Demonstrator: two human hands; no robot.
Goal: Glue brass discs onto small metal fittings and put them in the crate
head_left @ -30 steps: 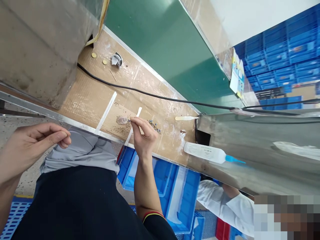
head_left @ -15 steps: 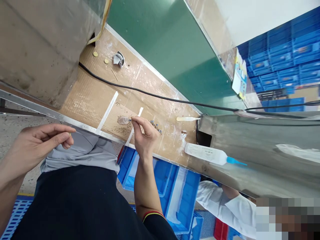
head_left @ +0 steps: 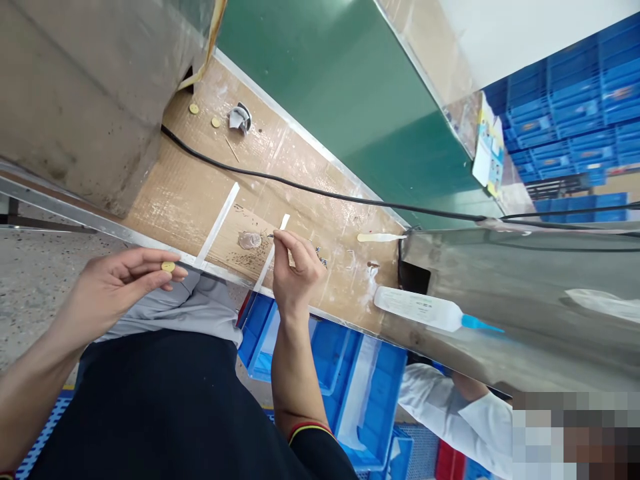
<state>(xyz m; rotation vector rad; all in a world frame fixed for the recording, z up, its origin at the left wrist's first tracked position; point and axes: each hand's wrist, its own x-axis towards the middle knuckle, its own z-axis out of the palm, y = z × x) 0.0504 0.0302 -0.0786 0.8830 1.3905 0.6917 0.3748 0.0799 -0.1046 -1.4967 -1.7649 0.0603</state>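
Gold disc (head_left: 169,267) — small and round — pinched between thumb and fingertips of the left hand (head_left: 117,283), just off the metal edge of the table (head_left: 170,193). Right hand (head_left: 295,273) closed in a pencil grip on a thin pointed tool (head_left: 273,235), its tip near a clear round blob (head_left: 249,241). Small screws (head_left: 320,257) lie partly hidden beyond the right hand — on the cardboard-covered table.

I'm pinching a small gold disc (head_left: 168,267) in my left hand (head_left: 120,283), while my right hand (head_left: 297,270) is gripping a tiny metal pin (head_left: 271,235) just above the cardboard (head_left: 170,207).
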